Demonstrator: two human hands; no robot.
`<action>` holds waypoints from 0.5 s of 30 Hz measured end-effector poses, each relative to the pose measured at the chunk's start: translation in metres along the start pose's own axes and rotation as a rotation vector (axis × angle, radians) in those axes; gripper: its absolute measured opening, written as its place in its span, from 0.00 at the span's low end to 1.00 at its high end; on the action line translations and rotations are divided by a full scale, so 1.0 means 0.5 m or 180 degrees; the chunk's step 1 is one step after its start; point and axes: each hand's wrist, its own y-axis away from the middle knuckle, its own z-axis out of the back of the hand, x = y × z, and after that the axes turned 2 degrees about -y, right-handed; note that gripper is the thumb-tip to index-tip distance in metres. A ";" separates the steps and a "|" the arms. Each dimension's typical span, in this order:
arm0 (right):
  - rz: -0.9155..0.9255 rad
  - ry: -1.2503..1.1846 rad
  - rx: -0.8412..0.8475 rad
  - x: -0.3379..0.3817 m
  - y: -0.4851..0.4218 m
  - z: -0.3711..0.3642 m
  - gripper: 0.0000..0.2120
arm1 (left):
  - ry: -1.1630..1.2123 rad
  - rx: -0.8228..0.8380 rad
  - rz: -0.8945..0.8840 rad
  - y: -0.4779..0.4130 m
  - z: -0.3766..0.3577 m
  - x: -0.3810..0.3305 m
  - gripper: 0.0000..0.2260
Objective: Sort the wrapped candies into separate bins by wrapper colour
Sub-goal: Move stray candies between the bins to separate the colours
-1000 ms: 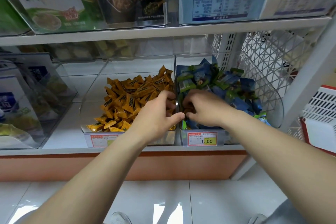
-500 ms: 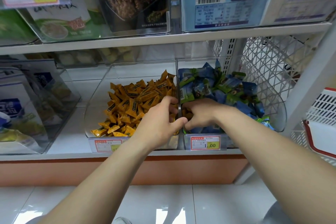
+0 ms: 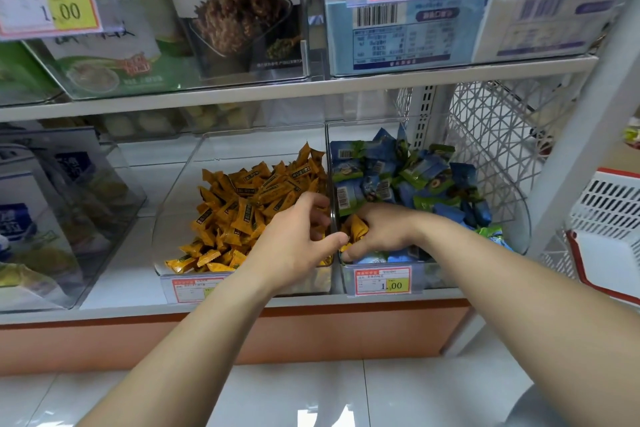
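Candies (image 3: 249, 198), orange-yellow wrappers, dark labels

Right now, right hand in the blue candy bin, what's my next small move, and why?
Probably lift the right hand over the divider and drop the yellow candies it grips into the left bin, which holds yellow ones; the right bin holds blue candies.

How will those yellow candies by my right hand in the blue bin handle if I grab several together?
Probably light: the yellow candies are small, flat packets. Their glossy wrappers look slippery, so a loose handful may shed one among the blue candies. The crimped ends look floppy, so the right hand likely needs a closed grip, not a scoop.
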 end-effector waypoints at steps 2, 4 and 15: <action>0.0022 -0.0067 -0.0119 0.002 0.003 0.004 0.17 | 0.0048 0.0054 0.0036 -0.003 0.005 0.002 0.28; 0.0038 -0.0227 -0.0278 0.006 0.007 0.008 0.18 | 0.0109 0.0098 0.0069 -0.006 0.011 0.003 0.28; 0.0245 -0.1535 -0.0920 0.011 0.056 0.047 0.08 | -0.0665 -0.0796 -0.0302 -0.003 -0.003 -0.039 0.25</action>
